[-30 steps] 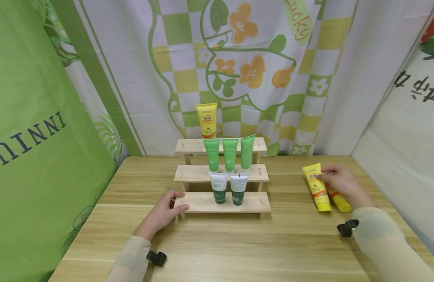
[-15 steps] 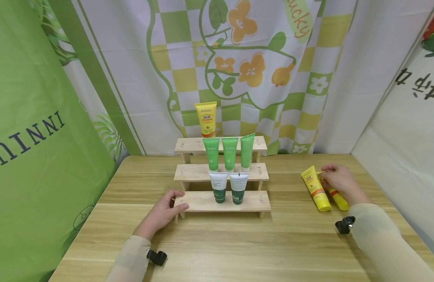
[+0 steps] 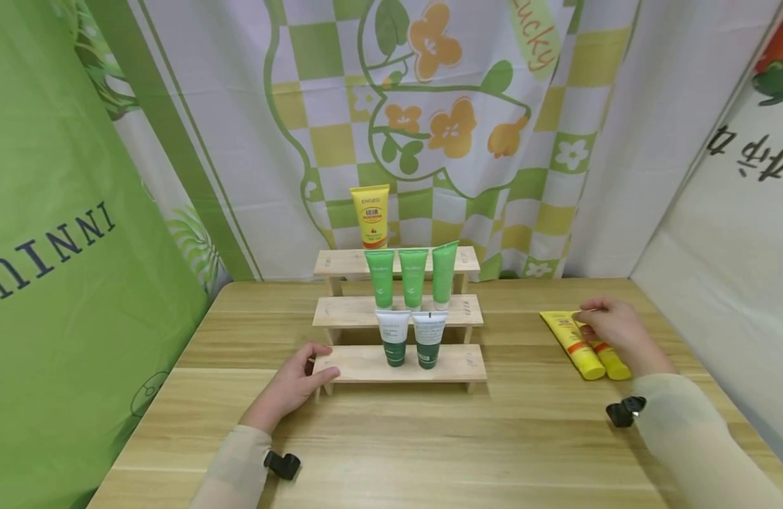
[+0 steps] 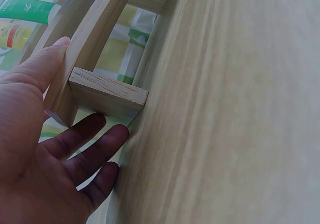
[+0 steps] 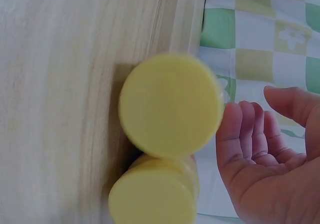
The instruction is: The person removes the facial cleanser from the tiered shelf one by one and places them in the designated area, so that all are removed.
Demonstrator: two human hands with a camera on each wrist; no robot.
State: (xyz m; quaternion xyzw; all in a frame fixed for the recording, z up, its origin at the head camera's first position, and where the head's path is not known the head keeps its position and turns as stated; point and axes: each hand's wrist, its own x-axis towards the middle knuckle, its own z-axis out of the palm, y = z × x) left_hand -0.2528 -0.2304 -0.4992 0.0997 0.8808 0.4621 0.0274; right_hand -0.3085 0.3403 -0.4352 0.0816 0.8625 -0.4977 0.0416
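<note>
At the left end of the three-step wooden rack (image 3: 398,364), my left hand (image 3: 290,385) grips the lowest board: in the left wrist view the thumb lies on the wood, the index finger is mostly hidden behind it, and the other fingers spread loosely below. My right hand (image 3: 617,332) hovers over the tops of two yellow tubes lying side by side on the table, a left one (image 3: 571,343) and a right one (image 3: 610,359). The right wrist view shows their round caps (image 5: 170,107) and the hand beside them, thumb apart from loosely bent fingers, with nothing between.
A yellow tube (image 3: 370,215) stands on the top step. Three green tubes (image 3: 413,277) occupy the middle step, and two white-and-green tubes (image 3: 394,339) the lowest. Behind the wooden table (image 3: 430,445) hangs a patterned curtain (image 3: 340,141), with a green cloth (image 3: 54,212) at left.
The left yellow tube, held tilted up by my right hand earlier, has come down beside the other one, and the fingers have let go. My left hand stays put.
</note>
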